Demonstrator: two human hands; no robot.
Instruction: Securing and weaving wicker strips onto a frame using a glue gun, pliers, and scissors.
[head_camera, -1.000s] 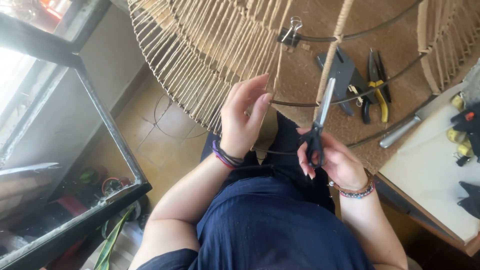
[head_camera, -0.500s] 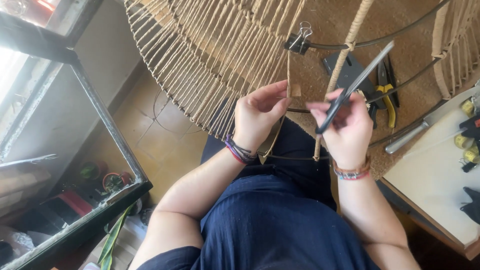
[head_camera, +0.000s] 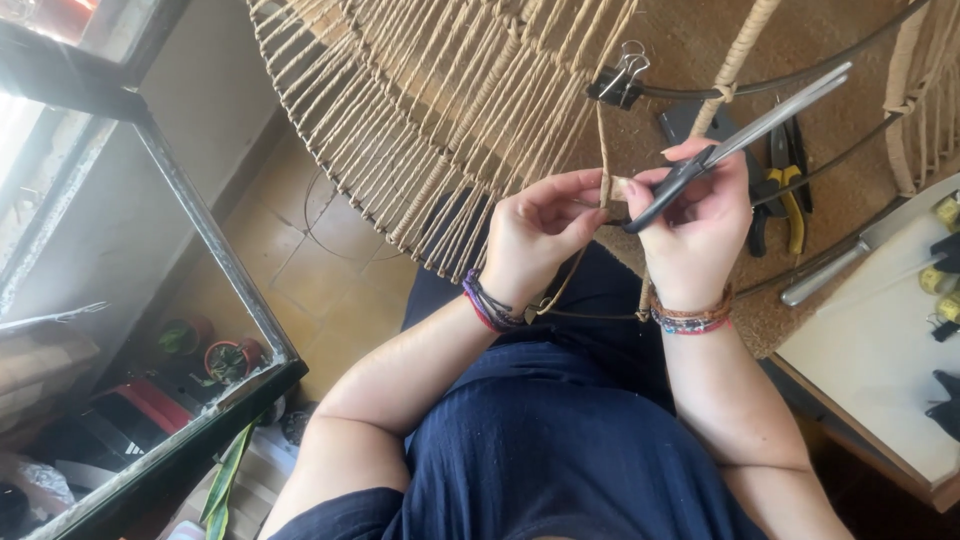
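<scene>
A round wire frame wrapped with many tan cords (head_camera: 430, 120) hangs over my lap. My left hand (head_camera: 540, 235) pinches a single tan cord (head_camera: 603, 150) that drops from a black binder clip (head_camera: 618, 80) on the frame's wire. My right hand (head_camera: 700, 225) is closed on black-handled scissors (head_camera: 750, 130), their blades pointing up and to the right, and its fingertips meet the left hand at the cord. Both wrists wear braided bracelets.
Pliers with yellow and black handles (head_camera: 785, 195) lie on a cork surface under the frame. A white table (head_camera: 870, 350) at the right holds small yellow and black items. A black metal-framed glass shelf (head_camera: 215, 260) stands at the left above potted plants (head_camera: 225, 360).
My right hand rose from my lap with the scissors and came up beside the left hand at the hanging cord. The scissors swung from pointing upright to pointing up-right.
</scene>
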